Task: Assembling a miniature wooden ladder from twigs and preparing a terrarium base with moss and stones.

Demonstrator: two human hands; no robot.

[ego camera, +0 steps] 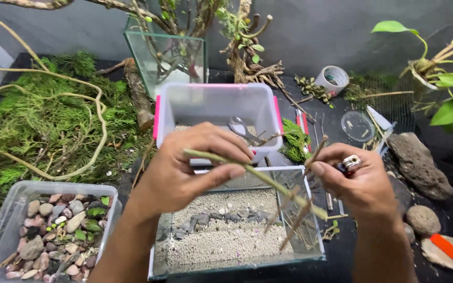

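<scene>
1. Left hand (184, 167): fingers curled shut around a thin greenish twig (258, 177), thumb pressing it against the forefinger. The twig runs from the knuckles rightward and down over the tank.
2. Right hand (360, 181): closed on a small lighter (350, 162) with a metal top, and pinching the upper end of a brown branching stick (301, 205) between thumb and fingertip. Neither hand has any slack in its hold.
3. The two pieces of wood cross above the right half of a small glass tank (237, 259), which sits at the near centre of the dark table (446, 272).
4. Tank floor: pale gritty sand (221, 238) with a low ridge of dark stones (226, 216) laid across it.
5. Step in hand, as I judge it: fitting wood together into a shape held over the substrate, not yet set down.
6. Next move likely calls for steadying both pieces where they cross, then lowering them without scraping the glass or scattering the stone ridge.
7. Near left: clear tub of mixed pebbles (53, 230). Far left: a heap of green moss and vines (43, 120).
8. Behind the tank: a pink-rimmed plastic bin (216, 105) holding scissors (239, 127); beyond it a taller glass container (166, 57).
9. Right side: porous dark rock (418, 162), rounder stone (422, 219), an orange-handled tool (446, 247), a round clear lid (357, 126), and leafy plants (446, 89).
</scene>
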